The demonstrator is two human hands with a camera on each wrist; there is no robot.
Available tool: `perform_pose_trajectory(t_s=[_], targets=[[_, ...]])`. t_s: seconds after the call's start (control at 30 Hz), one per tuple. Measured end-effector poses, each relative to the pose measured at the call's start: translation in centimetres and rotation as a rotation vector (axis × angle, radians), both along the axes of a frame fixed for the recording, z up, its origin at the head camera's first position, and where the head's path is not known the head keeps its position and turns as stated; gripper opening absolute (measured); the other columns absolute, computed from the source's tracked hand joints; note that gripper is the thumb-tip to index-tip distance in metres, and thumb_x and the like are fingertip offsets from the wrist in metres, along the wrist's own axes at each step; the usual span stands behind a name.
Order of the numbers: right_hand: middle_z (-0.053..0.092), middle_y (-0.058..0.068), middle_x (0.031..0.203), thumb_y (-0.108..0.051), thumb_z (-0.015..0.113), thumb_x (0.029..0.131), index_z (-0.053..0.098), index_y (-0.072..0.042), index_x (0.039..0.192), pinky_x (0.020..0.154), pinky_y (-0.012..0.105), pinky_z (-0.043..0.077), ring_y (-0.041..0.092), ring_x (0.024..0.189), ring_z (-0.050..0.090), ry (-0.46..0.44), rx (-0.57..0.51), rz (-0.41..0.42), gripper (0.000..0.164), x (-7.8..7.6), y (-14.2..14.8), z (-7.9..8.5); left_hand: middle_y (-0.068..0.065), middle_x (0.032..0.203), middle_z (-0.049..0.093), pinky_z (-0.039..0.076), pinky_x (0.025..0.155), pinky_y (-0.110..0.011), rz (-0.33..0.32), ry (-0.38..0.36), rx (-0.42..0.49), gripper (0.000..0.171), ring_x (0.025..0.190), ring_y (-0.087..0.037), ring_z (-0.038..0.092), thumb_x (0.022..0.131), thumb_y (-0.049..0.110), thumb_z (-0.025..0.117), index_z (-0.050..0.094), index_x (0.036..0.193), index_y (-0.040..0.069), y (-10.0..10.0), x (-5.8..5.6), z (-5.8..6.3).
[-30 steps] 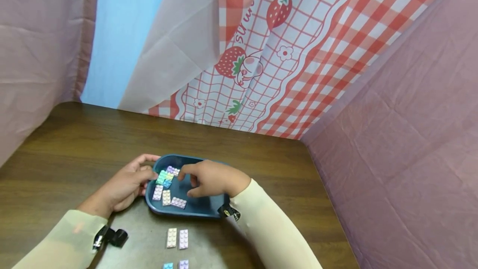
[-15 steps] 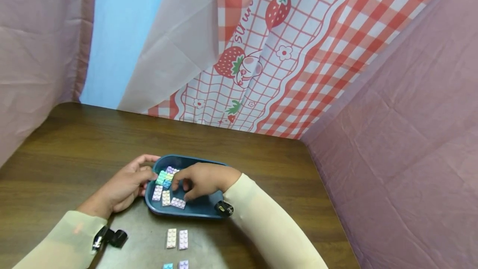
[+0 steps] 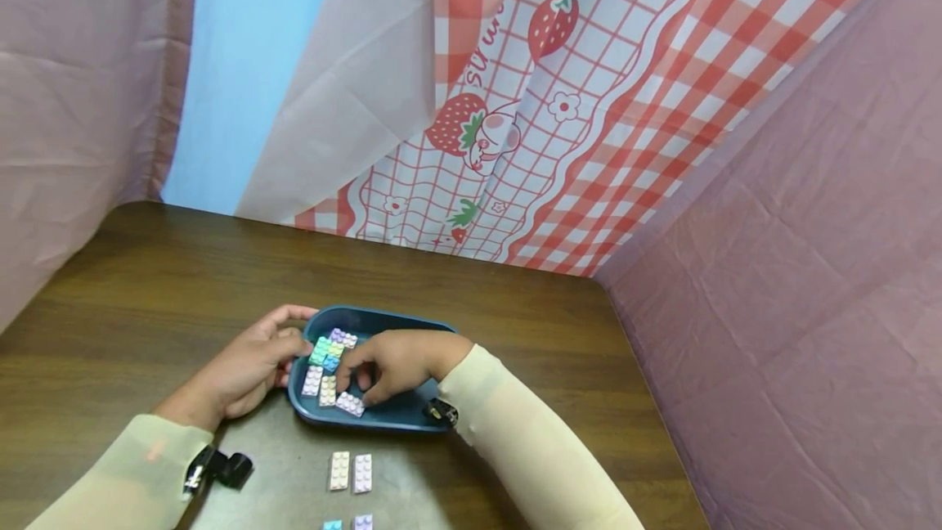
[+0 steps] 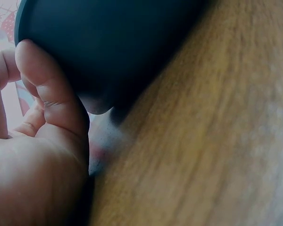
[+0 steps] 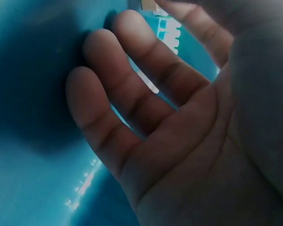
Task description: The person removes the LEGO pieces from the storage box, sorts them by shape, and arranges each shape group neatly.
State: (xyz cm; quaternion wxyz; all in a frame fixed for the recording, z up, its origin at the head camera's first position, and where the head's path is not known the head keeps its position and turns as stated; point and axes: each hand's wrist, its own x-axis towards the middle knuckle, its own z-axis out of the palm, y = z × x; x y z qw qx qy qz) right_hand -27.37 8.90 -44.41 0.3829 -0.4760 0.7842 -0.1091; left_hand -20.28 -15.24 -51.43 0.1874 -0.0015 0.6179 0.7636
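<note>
In the head view, my left hand grips the left end of a dark blue tray, thumb over the rim and fingers outside. The left wrist view shows the thumb against the tray's wall. My right hand reaches down into the tray, thumb and index finger pinching the ends of a pale lilac toy building brick. Its other fingers lie close to the tray floor in the right wrist view. Beside it are a cream brick, another lilac brick, a green brick and a blue brick.
On the brown table before the tray stand a cream brick and a lilac brick side by side. Nearer, a blue brick and a purple brick are cut by the frame edge. Curtains hang behind.
My right hand has moved left and down inside the tray, to the pale lilac brick, which has turned slightly. The left hand has stayed at the tray's rim.
</note>
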Motion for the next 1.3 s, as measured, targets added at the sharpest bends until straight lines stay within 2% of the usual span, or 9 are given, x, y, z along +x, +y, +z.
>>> perform_pose_trajectory(t_s=[0.17,0.57,0.93,1.1,1.3], targets=[[0.064,-0.005,0.103,-0.024,0.082,0.092,0.065,-0.035,0.125,0.074,0.019,0.053,0.004,0.087,0.058,-0.004,0.009,0.003,0.039,0.2,0.0,-0.3,-0.015,0.11,0.06,0.053,0.055,-0.023,0.008,-0.007,-0.003,0.06,0.073,-0.013,0.055,0.094,0.007,0.062,0.039,0.149,0.016,0.1,-0.1,-0.1],[0.062,-0.006,0.098,-0.025,0.085,0.089,0.067,-0.036,0.125,0.075,0.016,0.048,0.003,0.089,0.056,0.07,0.037,0.05,0.042,0.6,-0.7,-0.7,-0.017,0.113,0.061,0.055,0.056,-0.025,0.006,-0.003,-0.006,0.061,0.075,-0.014,0.057,0.094,0.008,0.063,0.038,0.149,0.016,0.0,-0.1,-0.2],[0.063,-0.006,0.099,-0.023,0.086,0.087,0.062,-0.034,0.114,0.071,0.019,0.051,0.004,0.083,0.057,0.036,0.048,-0.019,0.037,0.6,-0.2,0.0,-0.016,0.111,0.061,0.057,0.057,-0.025,0.008,-0.014,-0.012,0.061,0.074,-0.015,0.058,0.094,0.008,0.062,0.038,0.15,0.016,0.0,0.0,0.0],[0.064,-0.002,0.098,-0.021,0.085,0.087,0.06,-0.029,0.112,0.072,0.019,0.055,0.005,0.082,0.061,-0.008,-0.015,-0.052,0.036,0.4,0.7,0.6,-0.016,0.112,0.062,0.056,0.057,-0.026,0.014,-0.025,-0.021,0.061,0.076,-0.016,0.059,0.095,0.008,0.062,0.038,0.15,0.017,0.1,-0.1,-0.1],[0.065,0.0,0.095,-0.025,0.085,0.088,0.059,-0.024,0.112,0.072,0.017,0.055,0.005,0.079,0.061,0.018,-0.098,-0.101,0.035,0.7,2.0,1.9,-0.017,0.113,0.062,0.058,0.058,-0.028,0.013,-0.012,-0.017,0.061,0.077,-0.017,0.061,0.095,0.007,0.062,0.038,0.15,0.016,0.2,-0.1,-0.2]])
